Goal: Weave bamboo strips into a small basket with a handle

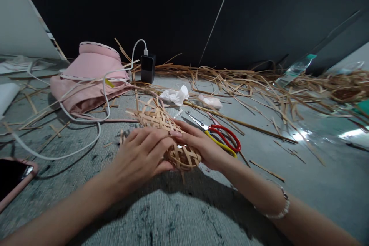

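Observation:
Between my two hands is a small woven piece of tan, flat strips (154, 117), with open gaps in its weave and loose strip ends at its far left. My left hand (150, 148) wraps over its near left side, fingers bent across the weave. From the right, my right hand (198, 142) grips it, with the thumb lying on top and the other fingers partly hidden behind it. The rounded near end (184, 157) shows below the hands. Just right of my right hand lie scissors (221, 134) with one red and one yellow handle.
A pink visor hat (95, 61), a white cable (100, 130) and a black power bank (148, 69) are at the back left. A phone (14, 180) lies at the left edge. Crumpled tissue (175, 95), loose strips (245, 82) and a plastic bottle (295, 71) are farther back.

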A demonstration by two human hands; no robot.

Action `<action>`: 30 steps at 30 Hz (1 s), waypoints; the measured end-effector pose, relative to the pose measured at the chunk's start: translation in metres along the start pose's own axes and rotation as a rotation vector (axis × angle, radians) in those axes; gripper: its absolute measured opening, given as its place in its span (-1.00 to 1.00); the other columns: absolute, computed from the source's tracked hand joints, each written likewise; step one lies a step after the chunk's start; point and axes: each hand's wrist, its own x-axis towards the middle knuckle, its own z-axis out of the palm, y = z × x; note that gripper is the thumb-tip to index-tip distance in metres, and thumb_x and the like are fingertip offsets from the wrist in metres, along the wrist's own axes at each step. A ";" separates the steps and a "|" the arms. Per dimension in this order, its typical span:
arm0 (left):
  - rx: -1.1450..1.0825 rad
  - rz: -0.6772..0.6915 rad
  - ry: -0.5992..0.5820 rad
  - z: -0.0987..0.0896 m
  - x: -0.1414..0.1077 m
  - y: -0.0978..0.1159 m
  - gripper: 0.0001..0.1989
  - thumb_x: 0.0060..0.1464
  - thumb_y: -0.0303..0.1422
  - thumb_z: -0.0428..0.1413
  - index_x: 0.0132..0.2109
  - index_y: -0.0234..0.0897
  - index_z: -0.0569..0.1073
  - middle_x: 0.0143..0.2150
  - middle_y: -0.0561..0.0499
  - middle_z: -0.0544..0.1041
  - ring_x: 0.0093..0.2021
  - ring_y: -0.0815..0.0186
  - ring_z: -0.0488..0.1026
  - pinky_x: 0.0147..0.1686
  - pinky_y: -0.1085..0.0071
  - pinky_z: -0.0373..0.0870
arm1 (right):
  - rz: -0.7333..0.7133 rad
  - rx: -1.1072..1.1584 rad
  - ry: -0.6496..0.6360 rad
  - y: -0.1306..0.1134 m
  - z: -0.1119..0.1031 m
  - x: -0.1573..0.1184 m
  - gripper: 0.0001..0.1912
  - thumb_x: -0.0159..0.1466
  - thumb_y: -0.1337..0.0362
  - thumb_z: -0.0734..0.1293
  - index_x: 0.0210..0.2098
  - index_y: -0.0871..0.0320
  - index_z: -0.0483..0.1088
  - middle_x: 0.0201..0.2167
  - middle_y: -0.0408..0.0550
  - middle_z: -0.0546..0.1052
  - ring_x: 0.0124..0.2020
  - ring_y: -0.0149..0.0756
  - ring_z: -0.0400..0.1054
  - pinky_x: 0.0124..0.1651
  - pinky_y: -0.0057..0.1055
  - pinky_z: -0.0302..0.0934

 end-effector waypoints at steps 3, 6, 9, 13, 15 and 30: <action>-0.015 -0.088 0.012 -0.007 0.005 -0.012 -0.60 0.14 -0.15 0.10 0.04 -0.27 0.29 -0.06 -0.11 0.44 -0.03 0.15 0.33 -0.02 0.21 0.28 | 0.005 -0.082 -0.014 -0.006 -0.012 0.003 -0.42 0.13 0.09 0.41 0.13 0.03 0.32 0.08 -0.01 0.46 0.07 -0.12 0.37 0.07 -0.18 0.31; -0.015 -0.045 -0.109 -0.008 0.007 -0.027 -0.57 0.16 -0.23 0.11 0.14 -0.23 0.27 0.14 -0.15 0.35 0.16 0.09 0.24 0.11 0.11 0.22 | -0.042 -0.228 -0.087 -0.011 -0.020 0.005 -0.50 0.18 0.11 0.38 0.10 0.01 0.36 0.07 -0.07 0.47 0.10 -0.14 0.34 0.16 -0.15 0.21; 0.019 0.076 -0.275 0.001 0.004 -0.035 -0.38 0.11 -0.27 0.16 0.26 -0.23 0.14 0.31 -0.17 0.19 0.30 0.08 0.08 0.22 0.07 0.11 | -0.058 -0.335 -0.171 -0.011 -0.024 0.007 -0.54 0.21 0.11 0.36 0.10 -0.06 0.35 0.10 -0.15 0.44 0.15 -0.17 0.28 0.23 -0.11 0.11; 0.094 0.128 -0.264 0.012 0.001 -0.033 -0.50 0.14 -0.37 0.12 0.21 -0.29 0.22 0.16 -0.19 0.38 0.18 0.08 0.28 0.17 0.09 0.21 | -0.145 -0.406 -0.103 -0.011 -0.020 0.006 -0.51 0.24 0.07 0.31 0.13 -0.01 0.26 0.16 -0.03 0.36 0.17 -0.17 0.25 0.21 -0.07 0.14; 0.104 0.126 -0.242 0.013 0.000 -0.032 -0.58 0.17 -0.43 0.07 0.17 -0.30 0.27 0.06 -0.18 0.46 0.09 0.08 0.38 0.09 0.10 0.30 | -0.263 -0.474 -0.002 -0.014 -0.014 0.001 -0.53 0.20 0.07 0.34 0.06 0.05 0.25 0.16 0.04 0.33 0.15 -0.16 0.26 0.16 -0.09 0.20; -0.239 -0.123 -0.239 0.020 -0.010 -0.028 -0.50 0.09 -0.44 0.13 0.13 -0.26 0.13 0.21 -0.33 0.32 0.26 0.01 0.22 0.19 -0.08 0.24 | -0.534 -1.017 0.153 0.000 0.002 -0.005 -0.53 0.02 0.19 0.46 -0.22 0.07 0.12 -0.11 0.03 0.38 -0.10 -0.12 0.34 -0.06 -0.18 0.25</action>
